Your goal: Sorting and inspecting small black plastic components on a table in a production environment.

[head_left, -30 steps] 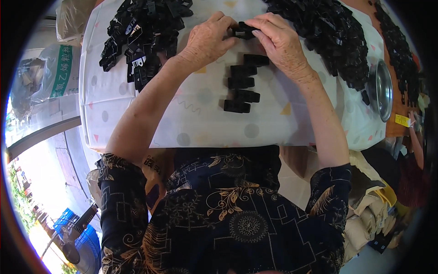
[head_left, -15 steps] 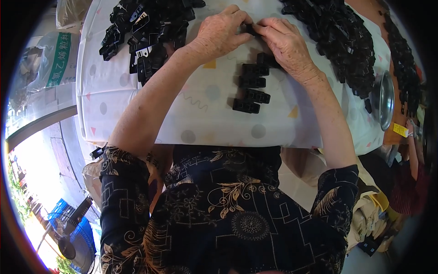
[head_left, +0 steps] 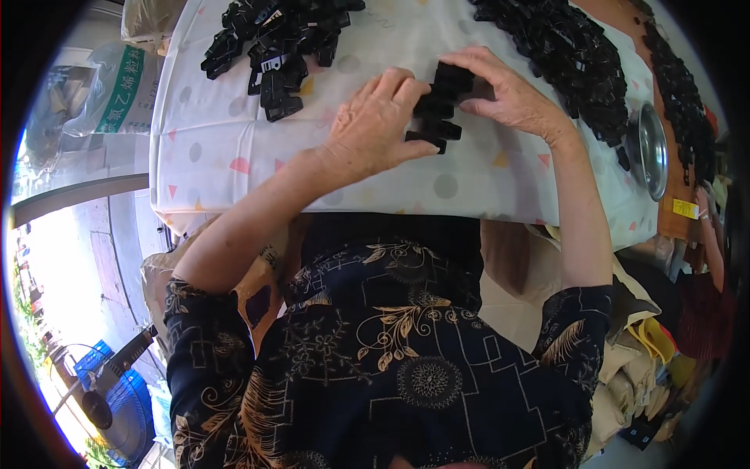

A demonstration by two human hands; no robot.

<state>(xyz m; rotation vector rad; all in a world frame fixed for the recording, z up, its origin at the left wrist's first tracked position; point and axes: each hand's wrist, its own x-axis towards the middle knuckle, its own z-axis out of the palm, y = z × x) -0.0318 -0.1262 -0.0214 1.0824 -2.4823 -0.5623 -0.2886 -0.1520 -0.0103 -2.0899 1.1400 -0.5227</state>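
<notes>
Between my hands, a short row of several black plastic parts runs away from me on the white tablecloth. My left hand is closed against the row's left side, its thumb along the nearest part and its fingertips at the parts farther up. At the far end my right hand curls round the row, with fingers over the farthest part and the thumb at the right side. The fingers partly cover the parts, so their exact shape is hard to make out.
A loose heap of black parts lies at the far left, and a larger heap at the far right. A metal bowl stands at the table's right edge. A fan is at lower left; another person's arm shows at right.
Both hands have come nearer to me, from a small black part held between the fingertips to the two sides of the row. The parts now sit closer together. The view has shifted slightly.
</notes>
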